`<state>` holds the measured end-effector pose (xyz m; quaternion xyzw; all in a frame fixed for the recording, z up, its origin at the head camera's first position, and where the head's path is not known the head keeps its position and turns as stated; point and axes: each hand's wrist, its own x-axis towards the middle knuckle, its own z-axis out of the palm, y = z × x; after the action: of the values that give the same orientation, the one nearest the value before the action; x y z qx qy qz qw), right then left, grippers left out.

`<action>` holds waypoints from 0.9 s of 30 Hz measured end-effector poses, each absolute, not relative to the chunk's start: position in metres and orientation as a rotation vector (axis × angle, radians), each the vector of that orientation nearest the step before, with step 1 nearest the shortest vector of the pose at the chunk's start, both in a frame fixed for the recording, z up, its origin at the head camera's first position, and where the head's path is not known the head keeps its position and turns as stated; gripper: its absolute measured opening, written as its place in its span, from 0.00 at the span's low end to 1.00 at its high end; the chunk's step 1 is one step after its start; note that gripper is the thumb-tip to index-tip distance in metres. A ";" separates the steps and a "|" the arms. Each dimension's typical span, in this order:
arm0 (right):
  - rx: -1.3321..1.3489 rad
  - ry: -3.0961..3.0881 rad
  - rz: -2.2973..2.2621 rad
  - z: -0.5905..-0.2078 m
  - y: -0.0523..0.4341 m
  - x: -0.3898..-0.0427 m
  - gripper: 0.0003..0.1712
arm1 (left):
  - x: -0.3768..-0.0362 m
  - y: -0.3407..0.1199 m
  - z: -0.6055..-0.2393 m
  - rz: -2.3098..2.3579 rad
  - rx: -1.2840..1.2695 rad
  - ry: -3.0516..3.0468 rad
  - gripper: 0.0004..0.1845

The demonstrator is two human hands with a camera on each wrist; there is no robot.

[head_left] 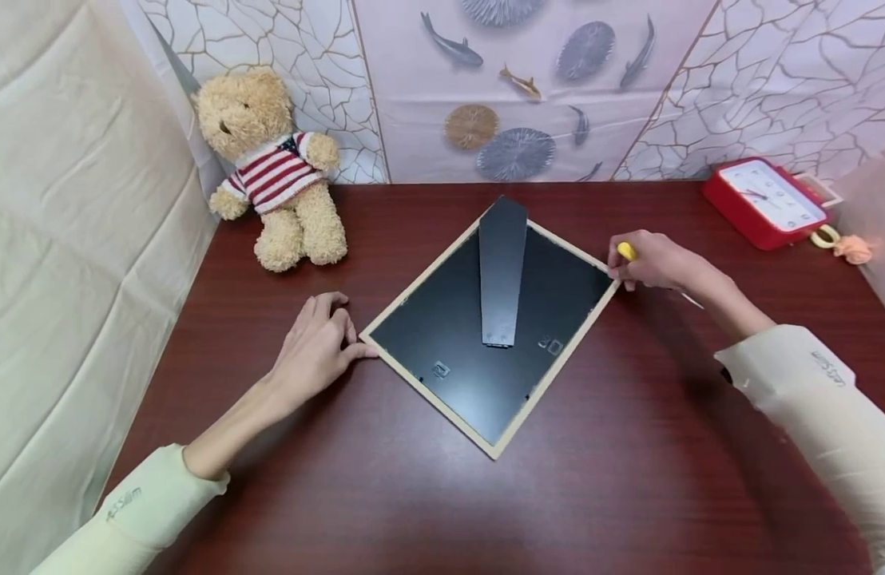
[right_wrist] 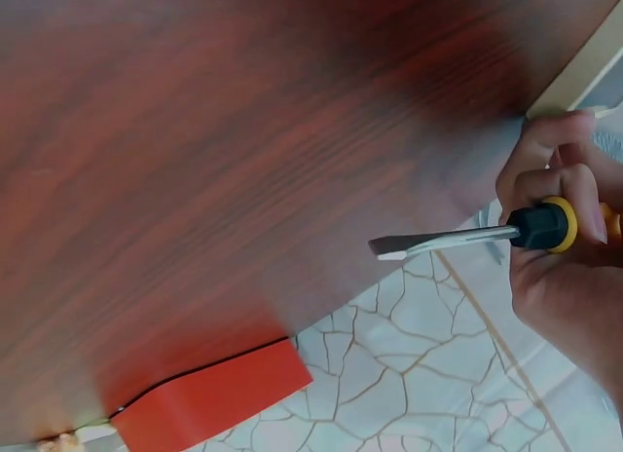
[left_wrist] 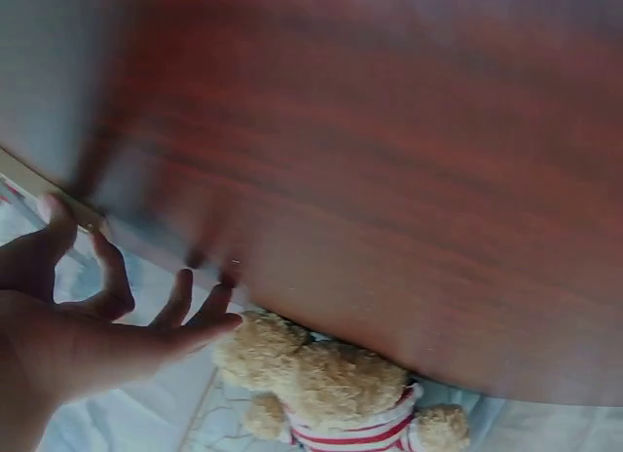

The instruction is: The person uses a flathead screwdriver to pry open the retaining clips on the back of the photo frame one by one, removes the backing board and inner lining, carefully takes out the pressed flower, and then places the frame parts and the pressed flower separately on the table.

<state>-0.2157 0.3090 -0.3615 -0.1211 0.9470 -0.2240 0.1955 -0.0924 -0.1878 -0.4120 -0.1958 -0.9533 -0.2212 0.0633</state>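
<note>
A picture frame (head_left: pixel 428 327) with a pale wooden border lies face down, turned so its corners point left, right, far and near. Its black back shows, with a folded easel leg (head_left: pixel 502 279) along the middle. My left hand (head_left: pixel 309 343) pinches the left corner between thumb and forefinger, the other fingers spread beside it. At the right corner, my right hand (head_left: pixel 654 259) has its fingertips on the wooden edge. That same hand grips a flathead screwdriver (right_wrist: pixel 538 227) with a yellow and black handle; its blade points back toward the wrist, away from the frame.
A teddy bear (head_left: pixel 280 172) in a striped sweater sits at the back left of the dark red wooden table (head_left: pixel 385 495). A red alarm clock (head_left: pixel 766 204) stands at the back right, with a small orange trinket (head_left: pixel 854 249) beside it. Patterned cloth hangs behind.
</note>
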 end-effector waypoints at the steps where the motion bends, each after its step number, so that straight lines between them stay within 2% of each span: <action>1: -0.338 2.644 -0.619 -0.361 0.311 -0.212 0.07 | -0.097 -0.189 -0.415 -0.698 -0.582 -2.875 0.21; 5: -0.332 2.602 -0.597 -0.357 0.321 -0.197 0.07 | -0.120 -0.192 -0.430 -0.918 -0.567 -2.872 0.13; 8: -0.330 2.578 -0.579 -0.355 0.327 -0.184 0.07 | -0.136 -0.192 -0.441 -1.066 -0.563 -2.894 0.13; 12: -0.345 2.563 -0.570 -0.355 0.332 -0.167 0.09 | -0.149 -0.185 -0.436 -1.160 -0.578 -2.983 0.30; 16: -0.317 2.521 -0.571 -0.354 0.334 -0.150 0.09 | -0.165 -0.173 -0.427 -1.173 -0.684 -3.122 0.55; 19: -0.292 2.486 -0.555 -0.353 0.335 -0.140 0.09 | -0.180 -0.166 -0.425 -1.175 -0.787 -3.214 0.69; 22: -0.266 2.455 -0.553 -0.351 0.335 -0.132 0.10 | -0.201 -0.162 -0.429 -1.196 -0.849 -3.271 0.73; 27: -0.229 2.401 -0.563 -0.348 0.335 -0.118 0.13 | -0.235 -0.161 -0.437 -1.155 -0.912 -3.340 0.74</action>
<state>-0.1181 0.3352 -0.3482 -0.0875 0.9164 -0.2148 0.3264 -0.2350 -0.1608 -0.4368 -0.2419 -0.8857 -0.3063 -0.2515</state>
